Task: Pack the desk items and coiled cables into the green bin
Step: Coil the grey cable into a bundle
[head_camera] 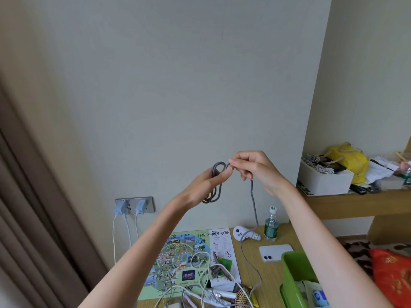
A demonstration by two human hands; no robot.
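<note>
Both hands are raised in front of the wall. My left hand [205,183] holds several loops of a grey braided cable [253,203]. My right hand [253,168] pinches the same cable beside the loops. The loose tail hangs down to the wooden desk [273,278] and trails across it. The green bin [297,263] stands at the desk's right front, with packets inside. White cables [204,281], tubes and a hairbrush [241,296] lie in a heap at the desk's front.
A printed map [178,258] lies on the desk. Behind it are a white controller [241,233], a water bottle [271,227] and a white phone [274,252]. Two chargers [131,207] are plugged into a wall socket. A cluttered shelf [355,201] stands right, a brown curtain [33,218] left.
</note>
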